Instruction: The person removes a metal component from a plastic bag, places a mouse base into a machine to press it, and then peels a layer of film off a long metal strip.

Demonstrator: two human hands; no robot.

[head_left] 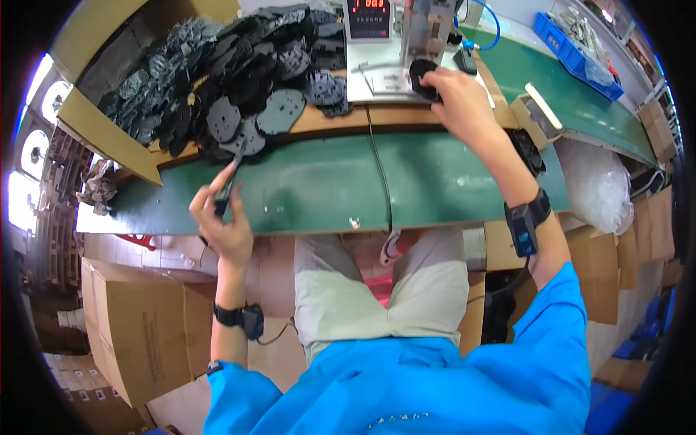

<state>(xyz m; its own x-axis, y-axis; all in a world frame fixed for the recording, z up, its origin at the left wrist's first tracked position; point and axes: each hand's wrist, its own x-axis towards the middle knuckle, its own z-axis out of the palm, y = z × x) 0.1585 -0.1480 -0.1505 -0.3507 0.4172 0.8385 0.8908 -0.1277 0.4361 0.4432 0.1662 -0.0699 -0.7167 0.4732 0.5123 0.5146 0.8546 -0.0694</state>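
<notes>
My right hand (460, 101) reaches to the white base of a bench machine (388, 61). Its fingers are closed on the edge of a black round plate (421, 74) under the machine's upright metal head (428, 29). At the left, over the front of the green table (312, 181), my left hand (226, 221) grips a slim dark tool (223, 203) with a thin grey tip. The tip points up toward the nearest grey disc (251, 139) of the pile; I cannot tell whether they touch, nor the tool's exact kind.
A heap of black and grey discs (239, 65) covers the wooden board left of the machine, beside an open cardboard box (109, 134). A black cable (378, 159) crosses the table. A blue bin (573, 54) stands far right; a small carton (535, 116) sits nearer.
</notes>
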